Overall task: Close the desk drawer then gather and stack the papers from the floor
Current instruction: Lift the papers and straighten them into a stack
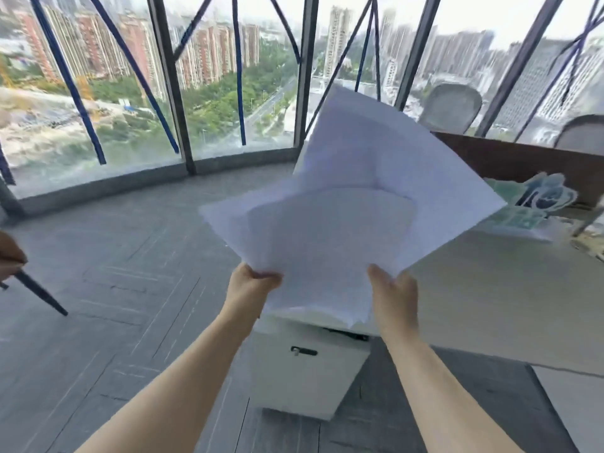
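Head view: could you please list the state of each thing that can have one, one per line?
Papers: held in the air by both hands, fanned out unevenly, not squared.
Left hand: gripping the papers' lower left edge.
Right hand: gripping the papers' lower right edge.
White drawer cabinet: front looks shut; a dark gap shows under the desk top.
Floor: no loose papers visible.

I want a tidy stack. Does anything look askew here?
Yes. The papers held by the left hand and right hand are fanned at different angles, corners sticking out, not squared.
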Demonstrator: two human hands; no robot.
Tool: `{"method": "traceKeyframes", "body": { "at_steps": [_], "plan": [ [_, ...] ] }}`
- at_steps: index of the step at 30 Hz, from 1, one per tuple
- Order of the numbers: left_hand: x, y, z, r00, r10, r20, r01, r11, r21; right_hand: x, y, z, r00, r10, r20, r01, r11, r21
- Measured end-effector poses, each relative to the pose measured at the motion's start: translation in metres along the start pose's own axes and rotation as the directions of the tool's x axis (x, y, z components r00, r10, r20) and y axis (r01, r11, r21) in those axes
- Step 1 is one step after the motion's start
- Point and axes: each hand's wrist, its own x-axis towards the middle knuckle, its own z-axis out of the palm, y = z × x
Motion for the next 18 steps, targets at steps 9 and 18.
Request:
{"method": "traceKeyframes", "body": {
  "at_steps": [9, 18],
  "plan": [
    [0.107, -0.037, 0.051, 1.000, -0.021, -0.004, 0.021, 1.000, -0.022, 0.118, 0.063, 0.007, 0.999, 0.054, -0.006, -0.054, 0.999, -0.009],
    [0.168, -0.071, 0.089, 0.977, -0.213, 0.001, 0.210, 0.962, -0.174, 0.208, 0.104, 0.027, 0.982, 0.101, 0.162, -0.117, 0.989, 0.092]
  ]
}}
